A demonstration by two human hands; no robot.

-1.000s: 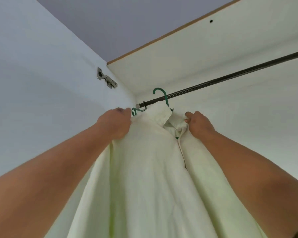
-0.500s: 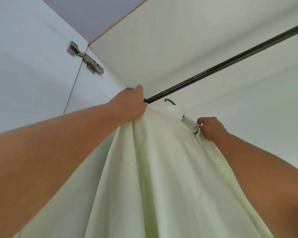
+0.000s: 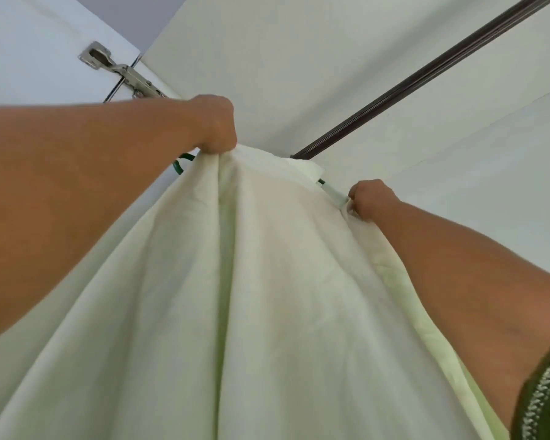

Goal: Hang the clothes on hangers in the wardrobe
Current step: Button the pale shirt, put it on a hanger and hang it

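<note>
A pale green shirt (image 3: 251,281) hangs from a green hanger (image 3: 180,163), which shows only at its left end and as a small bit by the collar. The hanger's hook is hidden behind the cloth near the dark wardrobe rail (image 3: 426,77). My left hand (image 3: 215,125) grips the shirt's left shoulder cloth at the top. My right hand (image 3: 370,200) pinches the front edge of the shirt just below the collar, on the right.
A metal door hinge (image 3: 121,71) sits at the upper left where the white wardrobe door (image 3: 23,49) meets the side panel. The wardrobe's top panel (image 3: 299,58) is close above the rail. The rail runs free up to the right.
The view has moved closer and up under the shirt. My left hand has lifted the shoulder cloth higher and left; the hanger's hook has gone out of sight behind the collar.
</note>
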